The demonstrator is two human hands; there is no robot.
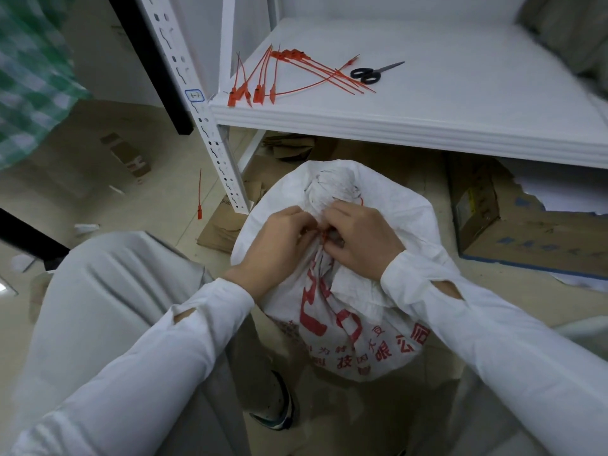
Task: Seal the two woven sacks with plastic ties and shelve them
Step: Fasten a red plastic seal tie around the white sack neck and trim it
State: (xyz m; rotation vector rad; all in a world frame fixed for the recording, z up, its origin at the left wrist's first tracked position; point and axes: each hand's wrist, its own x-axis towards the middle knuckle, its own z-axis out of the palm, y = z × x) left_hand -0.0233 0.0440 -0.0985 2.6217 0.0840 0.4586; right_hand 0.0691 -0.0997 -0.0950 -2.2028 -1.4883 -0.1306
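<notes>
One woven sack (332, 311), white with red printed characters, stands on the floor in front of the person's knees, just below the front edge of the white shelf (427, 133). Its mouth is gathered into a twisted neck, with the bunched top sticking up beyond the knuckles. Two hands meet at that neck: the left hand (279, 240) and the right hand (360, 240) both have their fingers curled in, pinching one red plastic tie (324, 237) against the gathered cloth; only a short piece of it shows between the fingertips, and a thin red loop shows at the far side of the neck. On the shelf lies a loose scatter of spare ties (263, 83), at least eight, though they cross each other too much for a sure count. One pair of black-handled scissors (373, 74) lies just beside their tips. One more stray tie (199, 195) lies on the floor left of the perforated upright (210, 136). One open cardboard box (526, 232) sits under the shelf to the right, and flattened cardboard (223, 232) lies behind the sack
</notes>
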